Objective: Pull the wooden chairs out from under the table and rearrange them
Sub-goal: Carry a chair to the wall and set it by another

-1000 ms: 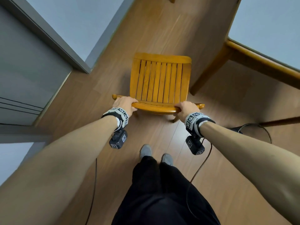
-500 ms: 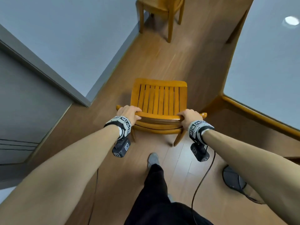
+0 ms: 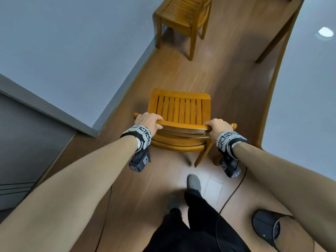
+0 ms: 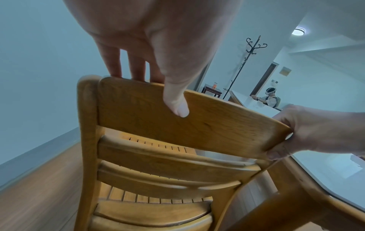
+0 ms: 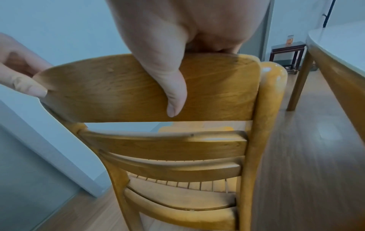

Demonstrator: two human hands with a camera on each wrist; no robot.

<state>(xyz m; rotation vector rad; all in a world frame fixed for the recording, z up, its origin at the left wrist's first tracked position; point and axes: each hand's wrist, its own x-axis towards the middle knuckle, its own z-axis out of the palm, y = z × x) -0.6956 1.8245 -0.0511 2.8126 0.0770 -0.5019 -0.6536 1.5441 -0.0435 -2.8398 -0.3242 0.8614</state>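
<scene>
Right now both my hands grip the top rail of the chair (image 3: pixel 179 110) in front of me: my left hand (image 3: pixel 148 120) wraps the rail's left end with fingers over the far side and thumb pressed on the near face, and my right hand (image 3: pixel 217 127) holds the right end the same way. Its slatted seat points away from me, and it stands on the wood floor (image 3: pixel 218 73) between the wall (image 3: pixel 72 51) on the left and the table (image 3: pixel 300 106) on the right. Further off, a second chair (image 3: pixel 183 17) stands by the wall.
</scene>
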